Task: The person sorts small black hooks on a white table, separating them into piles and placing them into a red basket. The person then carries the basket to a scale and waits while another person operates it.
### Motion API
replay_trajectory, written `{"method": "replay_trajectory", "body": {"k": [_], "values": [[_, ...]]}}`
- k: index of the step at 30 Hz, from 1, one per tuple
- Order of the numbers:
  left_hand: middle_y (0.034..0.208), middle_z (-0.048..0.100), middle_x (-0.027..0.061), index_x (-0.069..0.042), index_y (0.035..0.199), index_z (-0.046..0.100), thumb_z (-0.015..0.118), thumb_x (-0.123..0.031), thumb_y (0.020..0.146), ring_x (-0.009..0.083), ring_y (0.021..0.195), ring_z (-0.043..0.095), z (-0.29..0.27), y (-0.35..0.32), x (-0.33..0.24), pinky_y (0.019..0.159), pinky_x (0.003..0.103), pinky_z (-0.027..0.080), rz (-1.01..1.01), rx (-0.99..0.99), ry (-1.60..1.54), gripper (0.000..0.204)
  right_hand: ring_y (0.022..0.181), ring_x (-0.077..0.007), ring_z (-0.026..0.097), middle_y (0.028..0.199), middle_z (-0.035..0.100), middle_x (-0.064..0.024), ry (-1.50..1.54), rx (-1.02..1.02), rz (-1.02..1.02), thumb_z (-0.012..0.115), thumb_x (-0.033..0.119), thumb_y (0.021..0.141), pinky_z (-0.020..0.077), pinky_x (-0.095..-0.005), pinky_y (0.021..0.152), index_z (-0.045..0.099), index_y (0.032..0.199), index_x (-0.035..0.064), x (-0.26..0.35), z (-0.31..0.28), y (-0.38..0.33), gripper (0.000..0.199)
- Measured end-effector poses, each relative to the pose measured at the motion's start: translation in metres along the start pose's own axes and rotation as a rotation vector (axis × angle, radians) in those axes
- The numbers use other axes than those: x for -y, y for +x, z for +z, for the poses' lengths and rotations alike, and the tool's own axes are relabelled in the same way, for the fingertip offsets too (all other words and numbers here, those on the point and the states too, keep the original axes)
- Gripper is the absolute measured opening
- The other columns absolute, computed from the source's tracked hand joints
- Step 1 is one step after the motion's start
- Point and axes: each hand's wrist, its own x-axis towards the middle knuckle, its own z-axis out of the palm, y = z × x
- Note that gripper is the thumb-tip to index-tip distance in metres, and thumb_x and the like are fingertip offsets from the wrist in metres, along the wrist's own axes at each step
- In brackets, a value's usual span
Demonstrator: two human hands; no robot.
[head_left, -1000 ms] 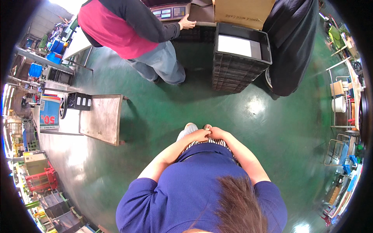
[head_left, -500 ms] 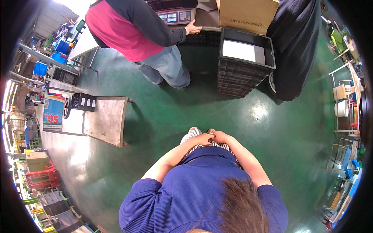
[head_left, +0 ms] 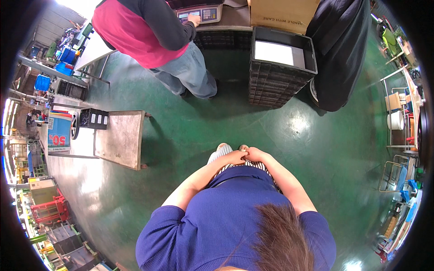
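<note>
Above the green floor (head_left: 190, 135), left hand (head_left: 236, 157) and right hand (head_left: 253, 155) meet, fingers curled closed against each other at the waist, touching the blue shirt (head_left: 235, 212), holding nothing visible.

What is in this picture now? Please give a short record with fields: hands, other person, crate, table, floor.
left hand: in front of the waist, touching the right hand; whether it holds anything cannot be seen
right hand: clasped against the left hand, over the striped garment
other person: red and dark top, jeans; one hand on the weighing scale
black crate: on the floor, white sheet inside
cardboard box: behind the crate
metal table: to the person's left
floor: green, glossy
</note>
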Motion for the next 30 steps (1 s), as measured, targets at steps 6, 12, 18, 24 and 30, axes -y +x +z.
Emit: {"method": "replay_trajectory", "body": {"k": [6,12,18,24,30], "values": [[0.097,0.059,0.0213,-0.003,0.111,0.05,0.056,-0.022,0.076,0.0348,0.089,0.058,-0.002,0.002,0.003,0.075,0.04,0.045,-0.002,0.024,0.012,0.041,0.084,-0.0331,0.058,0.09,0.06,-0.0231,-0.002,-0.026,-0.017,0.058,0.035,0.075,0.0452,-0.0383,0.077,0.067,0.082,0.0041,0.001,-0.002,0.001,0.032],[0.098,0.059,0.0206,-0.005,0.112,0.049,0.055,-0.02,0.075,0.0344,0.089,0.058,-0.013,-0.004,-0.013,0.076,0.04,0.045,-0.038,0.031,-0.002,0.041,0.078,-0.0327,0.06,0.083,0.061,-0.0223,0.042,-0.062,-0.022,0.061,0.029,0.073,0.0469,-0.039,0.071,0.066,0.078,0.0014,-0.007,0.005,0.009,0.028],[0.087,0.059,0.0187,-0.005,0.108,0.049,0.056,-0.019,0.073,0.0334,0.081,0.058,-0.011,-0.002,-0.01,0.068,0.041,0.044,0.024,-0.038,-0.04,0.038,0.079,-0.0317,0.061,0.082,0.063,-0.0193,0.021,-0.085,-0.003,0.061,0.029,0.071,0.0474,-0.0377,0.071,0.065,0.081,0.0011,-0.005,0.0,0.007,0.029],[0.085,0.059,0.019,-0.005,0.108,0.05,0.056,-0.019,0.073,0.0336,0.079,0.058,-0.012,-0.002,-0.008,0.067,0.041,0.044,0.019,-0.041,-0.028,0.038,0.08,-0.0314,0.061,0.083,0.063,-0.0195,0.06,-0.049,-0.03,0.061,0.029,0.071,0.0474,-0.0376,0.071,0.065,0.081,0.0013,-0.002,-0.005,0.007,0.03],[0.086,0.06,0.0194,-0.006,0.108,0.05,0.056,-0.019,0.073,0.0341,0.079,0.058,-0.007,0.001,0.0,0.067,0.042,0.045,0.016,-0.047,-0.045,0.038,0.08,-0.0324,0.061,0.083,0.063,-0.0199,0.061,-0.02,-0.03,0.06,0.029,0.071,0.0472,-0.0379,0.071,0.065,0.082,0.0015,-0.003,-0.005,0.009,0.03]]}}
